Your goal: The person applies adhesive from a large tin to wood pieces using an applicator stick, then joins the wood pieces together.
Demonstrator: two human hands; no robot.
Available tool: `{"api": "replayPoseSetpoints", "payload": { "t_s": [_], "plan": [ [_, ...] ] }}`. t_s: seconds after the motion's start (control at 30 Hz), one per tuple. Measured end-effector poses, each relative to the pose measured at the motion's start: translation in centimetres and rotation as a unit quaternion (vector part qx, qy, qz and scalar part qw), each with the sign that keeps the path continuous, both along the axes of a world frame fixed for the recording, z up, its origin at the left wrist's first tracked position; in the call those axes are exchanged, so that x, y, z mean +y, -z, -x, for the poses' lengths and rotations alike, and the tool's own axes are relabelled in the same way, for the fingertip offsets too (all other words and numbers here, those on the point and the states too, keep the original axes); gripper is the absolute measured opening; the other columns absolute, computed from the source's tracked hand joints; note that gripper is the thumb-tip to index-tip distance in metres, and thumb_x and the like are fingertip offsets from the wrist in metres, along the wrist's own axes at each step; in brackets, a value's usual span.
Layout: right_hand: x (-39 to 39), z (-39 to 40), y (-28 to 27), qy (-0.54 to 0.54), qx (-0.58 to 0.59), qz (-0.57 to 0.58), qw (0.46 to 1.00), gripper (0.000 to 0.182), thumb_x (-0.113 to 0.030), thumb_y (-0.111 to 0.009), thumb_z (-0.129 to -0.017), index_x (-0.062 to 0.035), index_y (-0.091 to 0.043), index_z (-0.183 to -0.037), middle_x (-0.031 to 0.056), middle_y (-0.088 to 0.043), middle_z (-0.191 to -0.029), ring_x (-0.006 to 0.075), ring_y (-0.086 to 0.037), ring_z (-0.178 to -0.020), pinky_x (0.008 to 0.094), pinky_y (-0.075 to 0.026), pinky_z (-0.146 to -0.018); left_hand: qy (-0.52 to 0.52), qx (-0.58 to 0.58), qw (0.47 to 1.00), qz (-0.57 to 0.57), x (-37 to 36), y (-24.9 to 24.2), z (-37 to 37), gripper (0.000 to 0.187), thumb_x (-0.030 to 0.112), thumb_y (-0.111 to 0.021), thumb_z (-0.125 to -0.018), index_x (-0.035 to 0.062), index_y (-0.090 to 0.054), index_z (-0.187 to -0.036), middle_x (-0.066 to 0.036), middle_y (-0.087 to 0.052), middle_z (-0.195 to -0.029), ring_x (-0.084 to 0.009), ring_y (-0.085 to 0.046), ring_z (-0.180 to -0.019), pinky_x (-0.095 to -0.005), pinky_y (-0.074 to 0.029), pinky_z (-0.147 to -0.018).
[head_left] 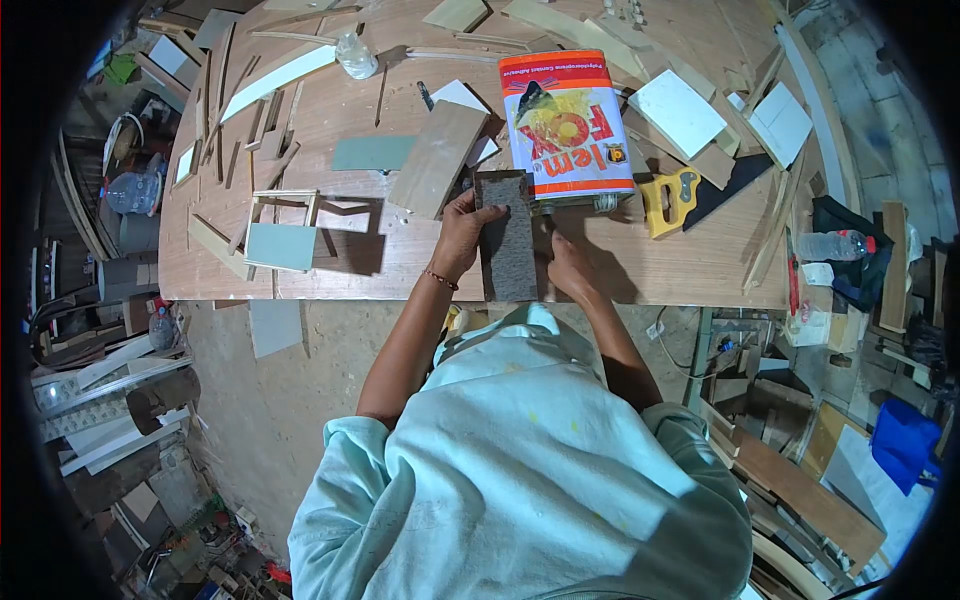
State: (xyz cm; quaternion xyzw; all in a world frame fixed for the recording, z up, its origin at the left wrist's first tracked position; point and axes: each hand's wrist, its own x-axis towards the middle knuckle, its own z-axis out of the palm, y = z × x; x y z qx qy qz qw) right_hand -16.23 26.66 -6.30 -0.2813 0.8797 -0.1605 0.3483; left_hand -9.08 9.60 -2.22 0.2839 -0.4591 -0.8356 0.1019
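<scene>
A dark grey-brown rectangular board (509,245) stands lengthwise in front of me near the table's front edge. My left hand (463,232) is closed on its left side, with the thumb on its face. To the right of the board is my right hand (570,262), its fingers partly hidden near the foot of the can; whether it holds anything I cannot make out. Just beyond the board sits a red and white adhesive can (567,120). A brown wooden panel (438,158) lies to the left of the can.
A small frame with a pale green panel (281,246) stands on the left of the table (400,270). A yellow-handled saw (671,203) lies right of the can. Wood strips, white boards (678,113) and a clear plastic container (357,56) are around the far side.
</scene>
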Motion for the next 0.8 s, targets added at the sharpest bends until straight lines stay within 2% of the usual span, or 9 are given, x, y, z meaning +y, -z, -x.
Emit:
{"api": "replayPoseSetpoints", "payload": {
  "t_s": [0.07,0.1,0.17,0.2,0.27,0.3,0.37,0.5,0.8],
  "plan": [
    [0.9,-0.2,1.5,0.016,0.095,0.149,0.984,0.037,-0.016,-0.048,-0.082,-0.0014,-0.047,-0.116,0.0210,-0.058,-0.093,0.0296,-0.060,-0.079,0.0392,-0.048,-0.067,0.000,0.000,1.000,-0.001,0.1,0.2,-0.2,0.018,-0.006,-0.058,-0.072,0.0031,-0.060,-0.088,-0.005,-0.063,-0.080,-0.0115,-0.059,-0.069,-0.0248,-0.048,-0.064],
    [0.9,-0.2,0.1,0.015,0.095,0.149,0.984,0.037,-0.016,-0.048,-0.082,-0.0014,-0.047,-0.116,0.0210,-0.058,-0.093,0.0296,-0.060,-0.079,0.0392,-0.048,-0.067,-0.004,0.004,1.000,-0.006,0.1,0.3,-0.3,0.019,-0.006,-0.058,-0.072,0.0031,-0.060,-0.088,-0.005,-0.063,-0.080,-0.0117,-0.059,-0.069,-0.0248,-0.048,-0.064],
    [0.7,0.2,-4.0,0.148,-0.154,0.225,0.951,0.039,-0.026,-0.052,-0.084,-0.0034,-0.049,-0.115,0.0093,-0.058,-0.083,0.0136,-0.055,-0.058,0.0271,-0.046,-0.050,-0.010,0.008,1.000,-0.011,0.1,0.2,-0.4,0.019,-0.007,-0.058,-0.071,0.0030,-0.059,-0.088,-0.005,-0.062,-0.080,-0.0120,-0.059,-0.069,-0.0247,-0.048,-0.064],
    [0.8,0.4,-3.9,0.146,-0.154,0.224,0.951,0.039,-0.026,-0.052,-0.084,-0.0034,-0.049,-0.115,0.0093,-0.058,-0.083,0.0136,-0.055,-0.058,0.0271,-0.046,-0.050,-0.021,0.005,1.000,-0.022,0.2,-0.1,-0.5,0.018,-0.006,-0.059,-0.071,0.0028,-0.059,-0.087,-0.005,-0.062,-0.080,-0.0126,-0.060,-0.070,-0.0249,-0.048,-0.065],
    [1.0,1.2,-3.7,0.184,-0.254,0.329,0.891,0.040,-0.034,-0.049,-0.086,-0.0063,-0.050,-0.115,-0.0005,-0.050,-0.074,0.0027,-0.041,-0.050,0.0171,-0.035,-0.042,-0.035,0.005,0.999,-0.032,0.3,-0.5,-0.6,0.018,-0.006,-0.059,-0.071,0.0027,-0.059,-0.087,-0.005,-0.062,-0.081,-0.0132,-0.060,-0.070,-0.0251,-0.049,-0.065],
    [1.0,1.5,-4.7,0.179,-0.254,0.329,0.892,0.040,-0.034,-0.049,-0.086,-0.0063,-0.050,-0.115,-0.0005,-0.050,-0.074,0.0027,-0.041,-0.050,0.0171,-0.035,-0.042,-0.038,0.001,0.999,-0.038,0.2,-0.6,-0.7,0.018,-0.005,-0.059,-0.072,0.0023,-0.059,-0.088,-0.006,-0.062,-0.081,-0.0138,-0.060,-0.071,-0.0254,-0.049,-0.065],
    [0.8,2.0,-7.9,0.245,-0.406,0.375,0.797,0.033,-0.030,-0.047,-0.088,-0.0089,-0.052,-0.114,-0.0038,-0.044,-0.068,0.0011,-0.034,-0.048,0.0132,-0.027,-0.040,-0.044,0.002,0.998,-0.042,0.0,-0.9,-0.9,0.017,-0.004,-0.059,-0.072,0.0020,-0.058,-0.088,-0.007,-0.062,-0.082,-0.0144,-0.060,-0.071,-0.0258,-0.049,-0.066],
    [-0.5,2.6,-9.2,0.178,-0.459,0.428,0.758,0.038,-0.036,-0.040,-0.090,-0.0090,-0.051,-0.114,-0.0066,-0.038,-0.075,0.0000,-0.031,-0.057,0.0112,-0.023,-0.042,-0.034,0.016,0.997,-0.066,-0.4,-2.0,-1.0,0.020,-0.005,-0.059,-0.072,0.0000,-0.057,-0.091,-0.008,-0.062,-0.085,-0.0154,-0.060,-0.073,-0.0276,-0.050,-0.068],
    [-5.4,2.8,-11.2,0.051,-0.313,0.402,0.859,0.054,-0.049,-0.028,-0.090,-0.0076,-0.052,-0.115,-0.0066,-0.032,-0.074,0.0004,-0.027,-0.058,0.0129,-0.021,-0.043,-0.065,0.020,0.996,-0.051,-1.9,-5.6,-2.1,0.022,-0.001,-0.059,-0.073,-0.0027,-0.057,-0.094,-0.009,-0.061,-0.084,-0.0169,-0.060,-0.073,-0.0297,-0.051,-0.067]
  ]
}}
